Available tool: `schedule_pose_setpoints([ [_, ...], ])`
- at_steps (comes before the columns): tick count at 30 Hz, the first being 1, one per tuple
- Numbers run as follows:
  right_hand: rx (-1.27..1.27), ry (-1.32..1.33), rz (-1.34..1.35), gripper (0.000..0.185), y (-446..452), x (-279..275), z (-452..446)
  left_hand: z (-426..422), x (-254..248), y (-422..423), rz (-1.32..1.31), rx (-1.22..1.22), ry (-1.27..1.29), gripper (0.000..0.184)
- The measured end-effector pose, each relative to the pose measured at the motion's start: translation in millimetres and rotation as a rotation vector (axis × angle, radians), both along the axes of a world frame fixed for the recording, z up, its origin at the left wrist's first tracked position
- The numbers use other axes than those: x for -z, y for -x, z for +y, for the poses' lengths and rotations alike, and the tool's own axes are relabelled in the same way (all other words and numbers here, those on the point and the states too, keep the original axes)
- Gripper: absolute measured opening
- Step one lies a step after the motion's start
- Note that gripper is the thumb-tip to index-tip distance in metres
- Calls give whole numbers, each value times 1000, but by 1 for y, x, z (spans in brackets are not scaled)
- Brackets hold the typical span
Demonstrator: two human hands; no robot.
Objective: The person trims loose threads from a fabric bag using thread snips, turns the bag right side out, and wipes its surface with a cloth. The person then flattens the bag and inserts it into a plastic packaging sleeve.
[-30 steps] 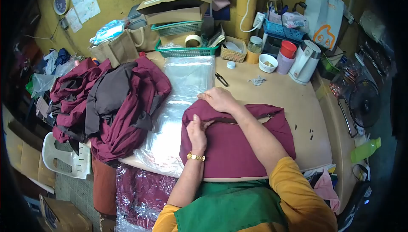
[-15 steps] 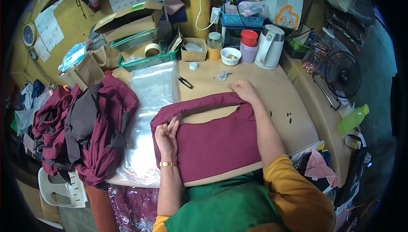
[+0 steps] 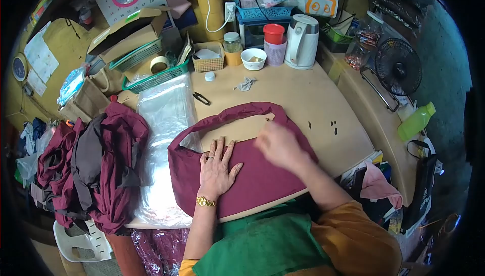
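A maroon cloth shoulder bag (image 3: 257, 185) lies flat on the table in front of me, its strap (image 3: 227, 113) looped away from me. Tabletop shows through the gap between strap and bag body. My left hand (image 3: 217, 172) rests flat on the left part of the bag, fingers spread near its upper edge. Over the right part, close to where the strap joins, my right hand (image 3: 280, 147) is smeared by motion. Its fingers cannot be made out clearly, nor whether they hold anything.
Clear plastic bags (image 3: 164, 149) lie left of the shoulder bag, beside a heap of maroon and grey bags (image 3: 108, 160). Thread snips (image 3: 201, 98) and a grey scrap (image 3: 246, 84) lie beyond it. A white kettle (image 3: 302, 43) and a bowl (image 3: 253, 60) stand at the back.
My left hand has let go of the strap's left side and now lies flat on the bag. My right hand has come down and toward me from the strap's top. The strap lies rounder.
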State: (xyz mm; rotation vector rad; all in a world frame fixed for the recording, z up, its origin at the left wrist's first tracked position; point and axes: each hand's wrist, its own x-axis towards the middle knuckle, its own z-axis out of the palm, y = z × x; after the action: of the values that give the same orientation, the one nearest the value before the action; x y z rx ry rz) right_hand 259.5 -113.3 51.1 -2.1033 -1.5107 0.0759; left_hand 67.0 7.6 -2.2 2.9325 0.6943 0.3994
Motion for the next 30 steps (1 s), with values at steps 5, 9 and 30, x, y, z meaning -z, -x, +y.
schedule_pose_setpoints([
  [5, 286, 30, -245, 62, -22, 62, -18, 2, -1, 2, 5, 0, 22, 70],
  [9, 137, 24, -345, 71, -3, 46, -27, -4, 6, -2, -56, -48, 63, 69],
  [30, -85, 29, 285, 56, -66, -4, -120, -61, -74, 121, 340, 47, 355, 89],
])
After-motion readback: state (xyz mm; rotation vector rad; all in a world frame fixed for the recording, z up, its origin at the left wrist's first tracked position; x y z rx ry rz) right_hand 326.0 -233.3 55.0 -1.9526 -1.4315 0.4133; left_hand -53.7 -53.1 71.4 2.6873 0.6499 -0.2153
